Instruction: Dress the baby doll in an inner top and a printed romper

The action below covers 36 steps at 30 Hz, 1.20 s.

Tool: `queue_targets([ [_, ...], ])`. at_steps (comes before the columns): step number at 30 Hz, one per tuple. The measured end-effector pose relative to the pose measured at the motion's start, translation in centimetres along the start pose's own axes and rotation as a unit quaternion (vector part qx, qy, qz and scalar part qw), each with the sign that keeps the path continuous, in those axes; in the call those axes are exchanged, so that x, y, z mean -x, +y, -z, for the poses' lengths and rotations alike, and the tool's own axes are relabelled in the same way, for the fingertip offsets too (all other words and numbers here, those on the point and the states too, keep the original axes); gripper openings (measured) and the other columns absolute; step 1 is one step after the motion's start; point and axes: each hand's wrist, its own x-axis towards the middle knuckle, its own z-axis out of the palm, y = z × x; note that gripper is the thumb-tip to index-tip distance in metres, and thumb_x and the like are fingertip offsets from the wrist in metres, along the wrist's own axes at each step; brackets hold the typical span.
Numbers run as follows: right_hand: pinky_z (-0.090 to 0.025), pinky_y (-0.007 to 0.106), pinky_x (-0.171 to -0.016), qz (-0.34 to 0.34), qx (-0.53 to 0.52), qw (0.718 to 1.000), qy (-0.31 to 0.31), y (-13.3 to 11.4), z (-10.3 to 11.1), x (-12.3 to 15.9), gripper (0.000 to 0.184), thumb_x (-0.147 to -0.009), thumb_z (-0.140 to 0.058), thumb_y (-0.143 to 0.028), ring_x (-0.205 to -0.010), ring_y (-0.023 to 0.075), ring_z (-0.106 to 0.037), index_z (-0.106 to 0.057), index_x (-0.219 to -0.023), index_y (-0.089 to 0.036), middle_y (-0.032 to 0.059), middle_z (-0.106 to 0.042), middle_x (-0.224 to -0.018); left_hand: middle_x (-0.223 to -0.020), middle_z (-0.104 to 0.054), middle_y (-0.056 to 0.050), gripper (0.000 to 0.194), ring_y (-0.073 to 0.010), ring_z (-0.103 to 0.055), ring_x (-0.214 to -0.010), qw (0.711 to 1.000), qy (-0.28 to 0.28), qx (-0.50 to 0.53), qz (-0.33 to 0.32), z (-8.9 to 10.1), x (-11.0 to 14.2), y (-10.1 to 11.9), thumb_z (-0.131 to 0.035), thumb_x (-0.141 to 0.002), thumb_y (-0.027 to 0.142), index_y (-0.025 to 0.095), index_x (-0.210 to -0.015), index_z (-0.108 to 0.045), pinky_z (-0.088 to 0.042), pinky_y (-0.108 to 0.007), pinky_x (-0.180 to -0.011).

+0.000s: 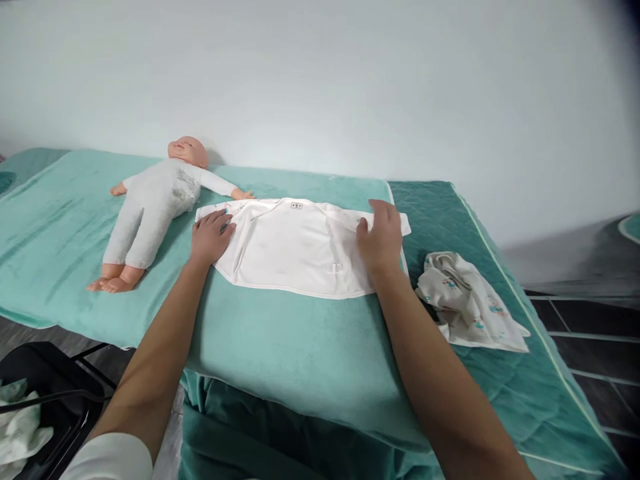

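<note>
A small white baby shirt (290, 250) lies spread out on the light green cover, its sleeves stretched to both sides and a small label at the neckline. My left hand (212, 237) rests on its left sleeve with the fingers extended. Over the right sleeve is my right hand (381, 237), thumb and fingers apart; whether it touches the cloth I cannot tell. Left of the shirt, a baby doll (155, 207) in a white body lies on its back, one of its hands close to the shirt's upper left edge.
To the right, a crumpled patterned baby garment (465, 303) lies on the darker green quilted cover (540, 400). A white wall (320, 87) runs along the back of the bed. A black chair (55, 380) with pale cloth on it stands at the lower left.
</note>
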Motion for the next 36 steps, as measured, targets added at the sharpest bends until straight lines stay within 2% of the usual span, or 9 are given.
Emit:
queue_targets([
  [3, -0.038, 0.052, -0.122, 0.105, -0.025, 0.991, -0.081, -1.4, -0.6, 1.2, 0.05, -0.103, -0.033, -0.035, -0.143, 0.0297, -0.048, -0.054, -0.145, -0.02, 0.0146, -0.058, -0.149, -0.154, -0.057, 0.002, 0.044, -0.0238, -0.048, -0.146, 1.0, -0.003, 0.002, 0.009, 0.0, 0.0, 0.1, -0.044, -0.099, 0.047, 0.033, -0.135, -0.066, -0.032, -0.045, -0.122],
  [6, -0.033, 0.054, -0.125, 0.129, 0.006, 0.975, -0.183, -1.7, -2.1, 2.1, 0.06, -0.103, -0.033, -0.046, -0.152, 0.0331, -0.039, -0.046, -0.152, -0.013, 0.0182, -0.046, -0.16, -0.153, -0.058, 0.001, 0.045, -0.0241, -0.048, -0.145, 1.0, 0.0, 0.004, 0.01, 0.1, 0.1, 0.1, -0.043, -0.1, 0.048, 0.033, -0.136, -0.066, -0.033, -0.044, -0.121],
  [9, -0.028, 0.056, -0.126, 0.129, 0.04, 0.963, -0.232, -0.9, -3.2, 2.4, 0.065, -0.104, -0.031, -0.05, -0.157, 0.0341, -0.029, -0.042, -0.154, -0.01, 0.019, -0.034, -0.167, -0.151, -0.06, -0.001, 0.046, -0.0233, -0.05, -0.144, 1.0, 0.013, 0.016, -0.004, 0.1, 0.2, -0.1, -0.043, -0.1, 0.047, 0.03, -0.136, -0.065, -0.035, -0.042, -0.12],
  [14, -0.028, 0.056, -0.126, 0.128, 0.043, 0.964, -0.231, -0.2, -3.5, 2.3, 0.062, -0.104, -0.032, -0.051, -0.158, 0.0331, -0.028, -0.044, -0.154, -0.014, 0.0165, -0.032, -0.169, -0.151, -0.061, -0.005, 0.047, -0.0202, -0.051, -0.144, 0.995, 0.039, 0.04, -0.086, 0.3, 1.2, 0.7, -0.04, -0.103, 0.045, 0.022, -0.135, -0.066, -0.034, -0.038, -0.124],
  [18, -0.028, 0.056, -0.126, 0.122, 0.047, 0.965, -0.229, -0.4, -3.4, 2.4, 0.062, -0.104, -0.033, -0.05, -0.157, 0.0329, -0.029, -0.045, -0.154, -0.015, 0.0159, -0.033, -0.169, -0.158, -0.053, -0.001, 0.051, -0.0189, -0.038, -0.154, 0.98, -0.047, 0.066, -0.184, 0.5, 2.8, 2.7, -0.035, -0.105, 0.047, 0.024, -0.144, -0.06, -0.024, -0.04, -0.131],
  [20, -0.03, 0.057, -0.125, 0.119, 0.045, 0.967, -0.222, -0.5, -3.4, 2.4, 0.06, -0.103, -0.035, -0.05, -0.157, 0.0324, -0.031, -0.045, -0.153, -0.018, 0.0144, -0.034, -0.168, -0.155, -0.056, 0.001, 0.052, -0.0189, -0.042, -0.152, 0.97, -0.094, 0.093, -0.205, 0.7, 3.5, 3.5, -0.033, -0.106, 0.048, 0.026, -0.143, -0.061, -0.024, -0.04, -0.132],
  [27, -0.032, 0.057, -0.124, 0.12, 0.036, 0.968, -0.216, -0.4, -3.2, 2.5, 0.058, -0.102, -0.039, -0.048, -0.155, 0.0329, -0.035, -0.049, -0.15, -0.017, 0.016, -0.039, -0.165, -0.13, -0.075, 0.001, 0.053, -0.0212, -0.069, -0.123, 0.972, -0.067, 0.217, -0.065, 1.1, 3.4, 3.1, -0.033, -0.104, 0.056, 0.029, -0.123, -0.074, -0.052, -0.034, -0.11],
  [32, -0.032, 0.059, -0.124, 0.146, 0.015, 0.971, -0.187, -0.3, -2.8, 2.8, 0.056, -0.103, -0.037, -0.047, -0.153, 0.0332, -0.038, -0.052, -0.147, -0.015, 0.0195, -0.045, -0.161, -0.16, -0.049, -0.003, 0.051, -0.0229, -0.042, -0.153, 0.974, -0.086, 0.143, -0.152, -0.1, 2.7, 2.5, -0.037, -0.104, 0.049, 0.025, -0.143, -0.061, -0.033, -0.042, -0.128],
  [36, -0.036, 0.056, -0.123, 0.141, -0.016, 0.973, -0.185, -4.2, -3.5, 1.7, 0.055, -0.102, -0.041, -0.051, -0.149, 0.0327, -0.045, -0.058, -0.141, -0.016, 0.0188, -0.051, -0.156, -0.169, -0.034, -0.004, 0.05, -0.027, -0.028, -0.159, 0.967, -0.13, 0.077, -0.204, 0.6, 3.9, 2.6, -0.041, -0.104, 0.048, 0.028, -0.146, -0.057, -0.025, -0.05, -0.131],
])
